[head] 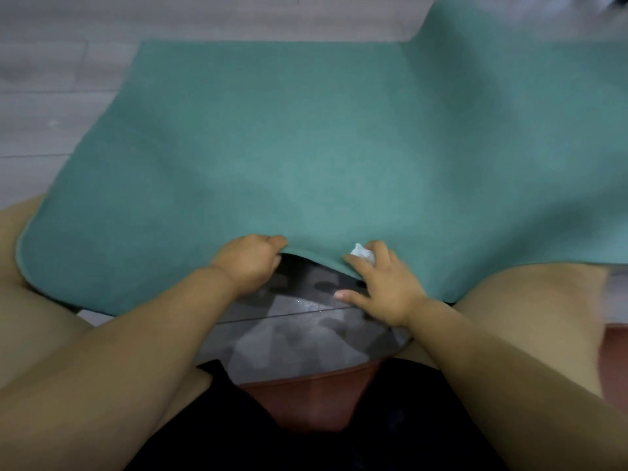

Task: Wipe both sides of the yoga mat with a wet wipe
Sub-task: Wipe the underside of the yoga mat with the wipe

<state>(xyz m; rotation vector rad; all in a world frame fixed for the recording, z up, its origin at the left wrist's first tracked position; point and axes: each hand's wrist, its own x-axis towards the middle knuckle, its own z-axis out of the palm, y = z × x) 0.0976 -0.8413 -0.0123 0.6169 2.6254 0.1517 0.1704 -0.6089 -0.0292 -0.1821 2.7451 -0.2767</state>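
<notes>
Left hand [249, 258] grips the teal foam yoga mat's [339, 147] near edge; right hand [380, 283] pinches a crumpled white wet wipe [363, 253] at centre frame — it could slip free mid-flip.

Pale grey wood-look plank floor [51, 96] at left and along the top, seams running across. Grey patterned cloth [306, 338] with lighter and darker triangular patches low in the middle, a thin dark line crossing it, a reddish-brown edge [306, 399] just below, black fabric [210, 433] at the bottom. Blurred white and dark shape [598, 8] in the top right corner, too smeared to identify.
</notes>
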